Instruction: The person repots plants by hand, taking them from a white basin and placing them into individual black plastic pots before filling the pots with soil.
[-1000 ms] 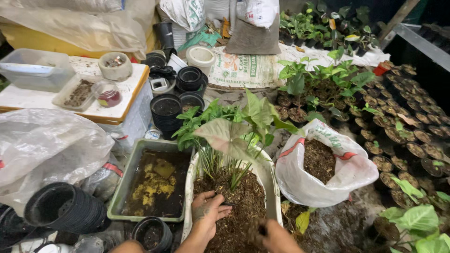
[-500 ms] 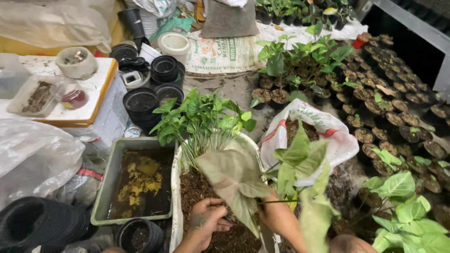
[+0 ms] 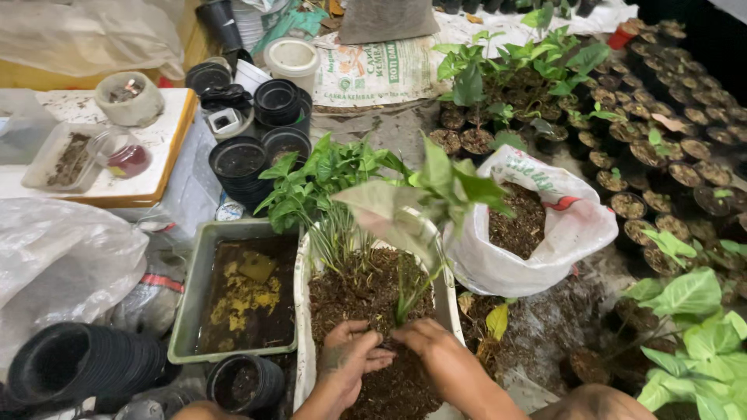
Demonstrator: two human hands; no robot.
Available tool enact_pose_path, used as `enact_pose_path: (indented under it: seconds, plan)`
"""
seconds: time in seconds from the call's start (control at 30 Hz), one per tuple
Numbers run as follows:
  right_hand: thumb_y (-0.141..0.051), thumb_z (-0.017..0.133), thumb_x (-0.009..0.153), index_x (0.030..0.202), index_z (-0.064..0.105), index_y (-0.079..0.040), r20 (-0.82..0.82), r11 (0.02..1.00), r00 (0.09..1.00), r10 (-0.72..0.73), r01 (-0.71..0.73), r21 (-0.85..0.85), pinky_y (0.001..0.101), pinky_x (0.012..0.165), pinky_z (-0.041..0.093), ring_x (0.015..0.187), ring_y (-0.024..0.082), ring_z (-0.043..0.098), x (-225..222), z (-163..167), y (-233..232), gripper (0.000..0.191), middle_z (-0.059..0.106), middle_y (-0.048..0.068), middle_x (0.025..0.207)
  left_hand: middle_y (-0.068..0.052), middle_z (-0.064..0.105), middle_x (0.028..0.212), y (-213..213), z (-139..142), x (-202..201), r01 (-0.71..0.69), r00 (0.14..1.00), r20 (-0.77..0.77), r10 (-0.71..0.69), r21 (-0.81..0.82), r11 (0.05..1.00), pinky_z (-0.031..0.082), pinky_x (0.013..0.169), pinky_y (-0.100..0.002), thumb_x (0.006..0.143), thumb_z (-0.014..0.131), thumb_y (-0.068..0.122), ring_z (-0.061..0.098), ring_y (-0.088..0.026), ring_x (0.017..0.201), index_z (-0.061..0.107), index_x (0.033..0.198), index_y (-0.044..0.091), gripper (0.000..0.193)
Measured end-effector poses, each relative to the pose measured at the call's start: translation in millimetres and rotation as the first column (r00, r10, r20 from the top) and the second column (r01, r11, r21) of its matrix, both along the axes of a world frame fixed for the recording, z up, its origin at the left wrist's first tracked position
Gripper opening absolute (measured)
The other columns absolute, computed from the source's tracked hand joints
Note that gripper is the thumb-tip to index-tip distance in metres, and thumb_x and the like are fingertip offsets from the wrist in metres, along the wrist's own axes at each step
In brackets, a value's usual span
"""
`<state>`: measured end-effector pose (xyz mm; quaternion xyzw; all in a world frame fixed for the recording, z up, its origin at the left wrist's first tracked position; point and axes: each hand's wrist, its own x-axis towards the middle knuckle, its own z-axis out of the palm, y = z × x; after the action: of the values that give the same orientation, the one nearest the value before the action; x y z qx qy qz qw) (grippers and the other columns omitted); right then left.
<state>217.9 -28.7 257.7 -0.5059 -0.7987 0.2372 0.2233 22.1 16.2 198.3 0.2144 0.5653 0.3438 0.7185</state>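
A white planter (image 3: pixel 302 311) full of dark soil holds a clump of green plants (image 3: pixel 327 179). A tall young plant (image 3: pixel 424 194) with broad pale-green leaves stands upright in the soil near the planter's front. My right hand (image 3: pixel 428 342) pinches the base of its stems at the soil. My left hand (image 3: pixel 350 358) lies flat on the soil just left of that base, fingers spread and dirty.
A white bag of soil (image 3: pixel 545 233) sits right of the planter. A grey tray (image 3: pixel 194 311) with brown water lies to its left. Black pots (image 3: pixel 241 163) stand behind, stacked ones (image 3: pixel 78 365) at lower left. Rows of potted seedlings (image 3: pixel 661 140) fill the right.
The tall plant, tilted and held above the soil half a second ago, now stands upright in the planter. Both hands have come together at its base.
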Motion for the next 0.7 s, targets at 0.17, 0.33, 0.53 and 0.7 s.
enact_pose_path:
  seconds: [0.17, 0.33, 0.53, 0.7]
  plan:
    - [0.008, 0.071, 0.074, 0.109, 0.070, -0.003, -0.164, 0.995, 0.985, -0.048, 0.062, 0.078, 0.0403, 0.090, 0.057, 0.106, 0.035, 0.069, -15, -9, -3, 0.036, 0.071, 0.014, 0.116, -0.023, 0.066, 0.099, -6, -1, 3, -0.001, 0.997, 0.074, 0.002, -0.003, 1.000, 0.066, 0.067, -0.041, 0.086, 0.066, 0.004, 0.072, -0.031, 0.075, 0.050, 0.127, -0.004, 0.044]
    - [-0.007, 0.072, 0.084, 0.107, 0.071, -0.007, -0.327, 0.933, 0.901, -0.284, 0.339, 0.123, 0.0359, 0.085, 0.058, 0.099, 0.028, 0.073, -6, -24, -6, 0.023, 0.072, 0.009, 0.112, -0.021, 0.065, 0.104, 5, -7, -15, -0.006, 1.000, 0.019, 0.005, 0.058, 0.998, 0.066, 0.066, -0.041, 0.087, 0.066, 0.004, 0.071, -0.029, 0.076, 0.053, 0.130, -0.007, 0.047]
    - [-0.025, 0.064, 0.098, 0.142, 0.054, -0.012, -0.304, 0.516, 0.568, -0.765, 0.257, -0.817, 0.0345, 0.076, 0.058, 0.084, 0.026, 0.070, 17, -72, 23, 0.047, 0.069, 0.011, 0.101, -0.012, 0.066, 0.115, 4, -12, -19, 0.095, 0.995, 0.013, -0.096, 0.038, 0.995, 0.064, 0.065, -0.040, 0.091, 0.064, 0.019, 0.070, -0.024, 0.085, 0.052, 0.135, 0.009, 0.047]
    - [-0.014, 0.064, 0.090, 0.133, 0.063, -0.001, -0.371, 0.773, 0.761, -0.533, 0.259, -0.579, 0.0314, 0.067, 0.058, 0.081, 0.023, 0.067, 16, -111, 15, 0.044, 0.070, 0.013, 0.096, -0.014, 0.067, 0.129, -3, -16, -15, 0.173, 0.984, -0.069, -0.163, 0.184, 0.968, 0.064, 0.070, -0.035, 0.085, 0.075, 0.023, 0.070, -0.022, 0.103, 0.057, 0.139, 0.010, 0.059]
